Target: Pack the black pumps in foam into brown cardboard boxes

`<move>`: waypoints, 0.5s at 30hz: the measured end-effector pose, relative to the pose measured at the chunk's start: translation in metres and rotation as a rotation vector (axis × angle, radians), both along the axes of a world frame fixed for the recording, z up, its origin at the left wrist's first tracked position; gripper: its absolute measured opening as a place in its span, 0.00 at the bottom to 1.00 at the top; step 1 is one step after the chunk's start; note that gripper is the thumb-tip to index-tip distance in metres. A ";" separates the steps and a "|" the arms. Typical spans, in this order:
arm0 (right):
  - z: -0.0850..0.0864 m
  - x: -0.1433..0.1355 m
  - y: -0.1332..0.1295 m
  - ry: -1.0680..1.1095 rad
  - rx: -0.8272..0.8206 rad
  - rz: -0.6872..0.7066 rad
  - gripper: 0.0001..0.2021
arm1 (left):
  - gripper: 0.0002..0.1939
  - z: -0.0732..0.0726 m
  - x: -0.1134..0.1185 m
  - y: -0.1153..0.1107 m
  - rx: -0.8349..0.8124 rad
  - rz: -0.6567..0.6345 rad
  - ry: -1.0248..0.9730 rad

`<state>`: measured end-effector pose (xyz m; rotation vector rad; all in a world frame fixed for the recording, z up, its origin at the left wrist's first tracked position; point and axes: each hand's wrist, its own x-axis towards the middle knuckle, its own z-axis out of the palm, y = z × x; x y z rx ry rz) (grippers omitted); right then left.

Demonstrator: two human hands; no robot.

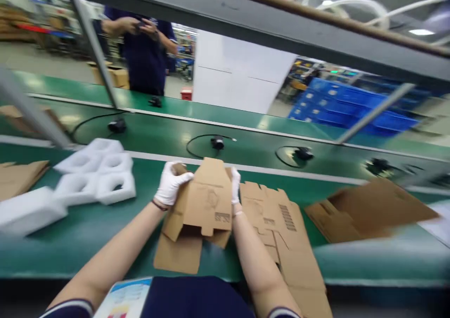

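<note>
- The left hand [170, 184], in a white glove, is partly closed and grips the brown box [207, 205], thumb on top.
- The right hand [235, 187] points up against its other side; most fingers hide, so its openness is unclear.
- The box is folded, with floppy open flaps, by the green tabletop's [140, 243] near edge.
- Flat cardboard [269, 210] lies right, white foam [114, 163] left.

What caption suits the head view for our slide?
White-gloved left hand and right hand hold a part-folded cardboard box between white foam inserts and a flattened cardboard blank.
</note>
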<state>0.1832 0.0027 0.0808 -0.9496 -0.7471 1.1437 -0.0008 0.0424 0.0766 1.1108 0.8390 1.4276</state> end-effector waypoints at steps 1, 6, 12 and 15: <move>-0.007 -0.003 -0.006 0.077 -0.029 0.024 0.25 | 0.31 -0.004 0.001 -0.003 -0.009 -0.065 -0.027; -0.029 -0.014 -0.027 -0.049 0.011 -0.012 0.23 | 0.27 -0.007 -0.011 0.003 -0.069 -0.310 0.127; 0.009 -0.008 -0.060 -0.403 0.052 0.507 0.25 | 0.27 0.032 -0.044 -0.033 0.024 -0.503 0.309; 0.022 -0.007 -0.073 -0.581 0.075 0.483 0.23 | 0.24 0.049 -0.054 -0.065 0.091 -0.499 0.545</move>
